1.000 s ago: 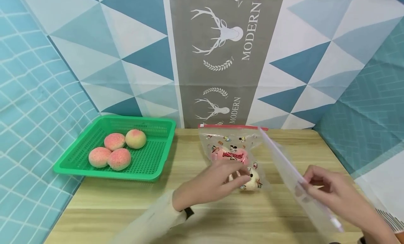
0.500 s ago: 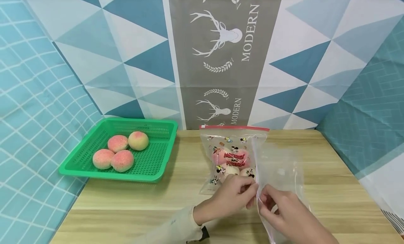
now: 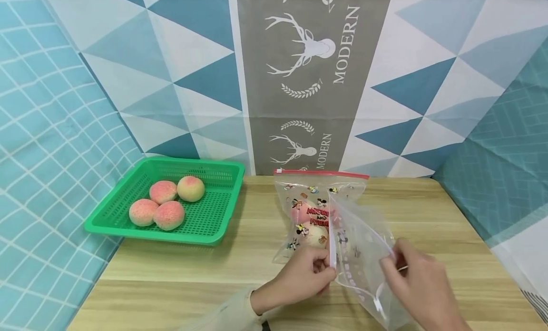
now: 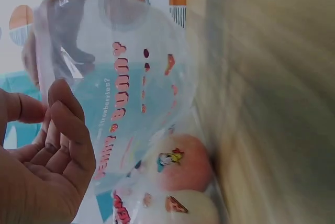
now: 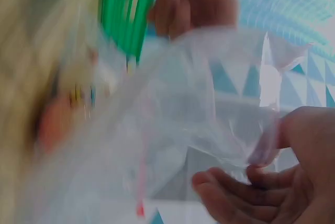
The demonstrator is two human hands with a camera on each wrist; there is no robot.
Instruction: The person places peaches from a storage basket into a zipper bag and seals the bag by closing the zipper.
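A clear zip bag (image 3: 364, 259) with printed lettering hangs between my hands, its mouth spread apart. My left hand (image 3: 299, 276) pinches one lip of the mouth between thumb and fingers. On the other lip, my right hand (image 3: 421, 283) has its thumb and fingers closed around the edge. In the left wrist view, pink letters run down the side of the bag (image 4: 120, 85). Behind it on the table lies a second zip bag (image 3: 282, 188) with a red zip and cartoon prints. Peaches (image 4: 188, 161) fill this second bag, partly hidden behind the clear one.
At the left stands a green plastic basket (image 3: 234, 193) holding several peaches (image 3: 169, 215). The wooden table (image 3: 180, 274) runs up to a patterned cloth backdrop (image 3: 205, 50), with tiled-pattern cloth at the left side.
The clear bag came from the right to the middle, in front of the filled bag. The left hand took hold of its edge, and the hands then drew its mouth apart, the right hand moving right.
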